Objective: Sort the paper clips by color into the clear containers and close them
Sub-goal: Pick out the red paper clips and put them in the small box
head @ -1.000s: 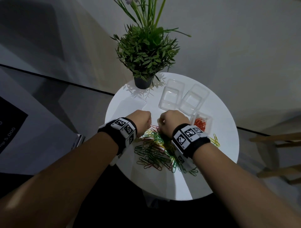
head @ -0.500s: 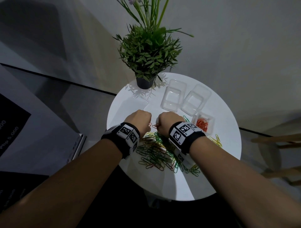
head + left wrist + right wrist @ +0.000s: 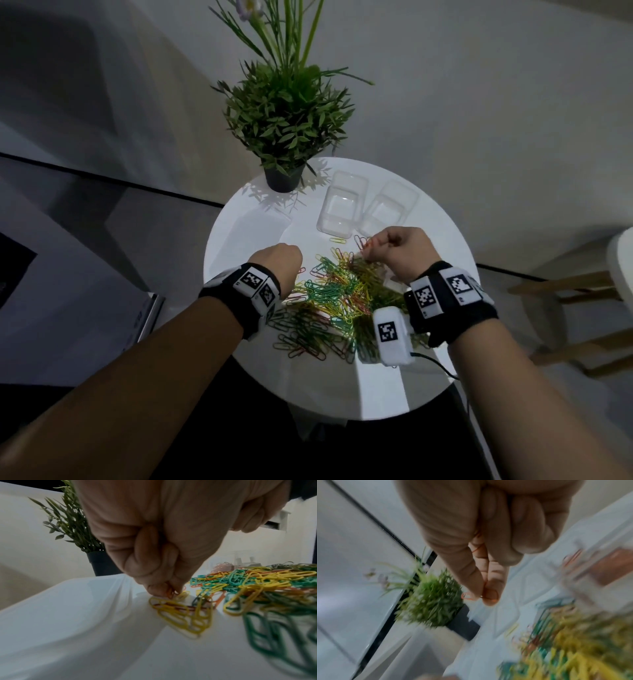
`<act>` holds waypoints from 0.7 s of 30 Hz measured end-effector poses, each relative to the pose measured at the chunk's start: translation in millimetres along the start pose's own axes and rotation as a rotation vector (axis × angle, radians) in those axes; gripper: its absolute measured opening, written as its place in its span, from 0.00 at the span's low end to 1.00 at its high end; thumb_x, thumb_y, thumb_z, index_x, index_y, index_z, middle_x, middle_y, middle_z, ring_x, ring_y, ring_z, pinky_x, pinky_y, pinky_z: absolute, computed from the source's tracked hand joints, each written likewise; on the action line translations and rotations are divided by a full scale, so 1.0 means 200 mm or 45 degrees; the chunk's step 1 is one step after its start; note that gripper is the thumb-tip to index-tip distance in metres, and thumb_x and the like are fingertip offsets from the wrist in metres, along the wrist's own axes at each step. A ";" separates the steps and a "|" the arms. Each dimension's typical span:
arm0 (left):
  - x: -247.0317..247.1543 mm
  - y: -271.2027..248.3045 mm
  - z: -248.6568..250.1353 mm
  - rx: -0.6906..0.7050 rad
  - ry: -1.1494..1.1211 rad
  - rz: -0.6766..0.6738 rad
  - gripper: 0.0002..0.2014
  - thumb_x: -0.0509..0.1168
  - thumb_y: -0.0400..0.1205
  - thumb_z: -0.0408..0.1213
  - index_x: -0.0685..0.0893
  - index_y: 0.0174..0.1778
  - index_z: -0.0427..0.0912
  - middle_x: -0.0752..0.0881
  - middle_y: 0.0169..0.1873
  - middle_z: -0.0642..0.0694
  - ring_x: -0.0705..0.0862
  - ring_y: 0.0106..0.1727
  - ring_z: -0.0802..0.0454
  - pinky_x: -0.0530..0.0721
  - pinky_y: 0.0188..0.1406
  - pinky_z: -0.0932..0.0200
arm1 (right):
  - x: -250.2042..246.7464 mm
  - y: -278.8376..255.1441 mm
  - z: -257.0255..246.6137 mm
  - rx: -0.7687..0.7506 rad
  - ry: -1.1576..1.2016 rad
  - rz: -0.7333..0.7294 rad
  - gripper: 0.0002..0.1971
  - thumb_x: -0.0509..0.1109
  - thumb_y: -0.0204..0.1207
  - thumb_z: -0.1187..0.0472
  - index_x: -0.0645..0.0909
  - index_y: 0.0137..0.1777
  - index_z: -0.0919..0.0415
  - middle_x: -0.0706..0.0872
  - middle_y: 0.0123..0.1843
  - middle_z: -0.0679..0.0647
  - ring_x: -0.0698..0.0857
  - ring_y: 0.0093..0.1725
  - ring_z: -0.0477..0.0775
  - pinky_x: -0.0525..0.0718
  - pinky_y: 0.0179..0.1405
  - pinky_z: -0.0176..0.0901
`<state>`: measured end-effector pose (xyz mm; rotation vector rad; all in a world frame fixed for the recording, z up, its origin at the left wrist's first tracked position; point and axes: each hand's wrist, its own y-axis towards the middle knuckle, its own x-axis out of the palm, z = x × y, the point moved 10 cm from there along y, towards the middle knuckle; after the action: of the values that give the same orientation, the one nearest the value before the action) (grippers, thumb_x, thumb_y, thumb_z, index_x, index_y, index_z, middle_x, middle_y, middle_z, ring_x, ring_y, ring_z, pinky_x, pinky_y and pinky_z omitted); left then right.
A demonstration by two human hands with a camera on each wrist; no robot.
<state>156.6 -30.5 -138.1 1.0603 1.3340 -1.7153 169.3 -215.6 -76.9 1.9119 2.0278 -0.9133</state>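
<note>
A heap of green, yellow and orange paper clips [image 3: 339,298] lies in the middle of the round white table [image 3: 342,387]. Two empty clear containers [image 3: 342,209] [image 3: 390,209] stand behind it. My left hand [image 3: 291,263] is at the heap's left edge, and its fingertips [image 3: 159,591] pinch an orange clip [image 3: 171,594] down at the table. My right hand [image 3: 371,245] is raised over the heap's far right and pinches an orange clip [image 3: 481,596] between thumb and forefinger. A container holding orange clips [image 3: 223,566] shows blurred in the wrist views; in the head view my right hand hides it.
A potted green plant [image 3: 284,137] stands at the table's back left. A flat clear lid [image 3: 260,222] lies on the left side of the table. A wooden stool [image 3: 582,308] is off to the right. A single yellow clip [image 3: 337,240] lies near the containers.
My right hand has lifted off the heap and swung to the right with an orange clip. My left hand has stayed at the heap's left edge.
</note>
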 end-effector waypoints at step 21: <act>-0.29 0.15 0.59 0.010 -0.971 0.108 0.14 0.62 0.83 0.34 0.80 0.31 0.37 0.89 0.48 0.38 0.86 0.49 0.43 0.82 0.48 0.55 | -0.31 0.06 0.31 0.460 0.545 0.099 0.11 0.65 0.77 0.71 0.78 0.35 0.60 0.81 0.38 0.58 0.81 0.41 0.56 0.83 0.45 0.48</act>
<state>186.0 -148.6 -80.7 0.3702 0.7764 -1.7904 172.9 -302.0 -96.2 2.5508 2.0951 -0.9709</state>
